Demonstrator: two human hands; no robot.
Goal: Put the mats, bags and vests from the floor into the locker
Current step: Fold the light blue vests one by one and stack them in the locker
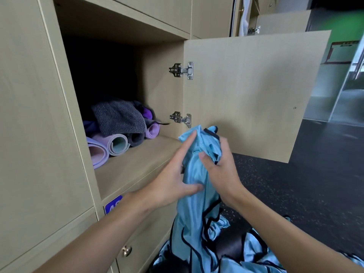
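Note:
A bunch of light blue vests point(197, 198) with dark trim hangs in front of the open locker point(137, 160), trailing down to the floor at the bottom. My left hand point(175, 174) holds the bunch from the left, thumb pressed into the cloth and fingers stretched up along it. My right hand point(220, 164) grips the top of the bunch from the right. Inside the locker lie rolled mats point(110, 146) in purple and pink, with a grey knitted bag point(120, 117) on top of them.
The locker door point(252, 91) stands open to the right, close behind the vests. Closed locker doors point(29, 115) surround the opening, one below with a round knob point(127, 251). Dark speckled floor point(295, 184) stretches to the right.

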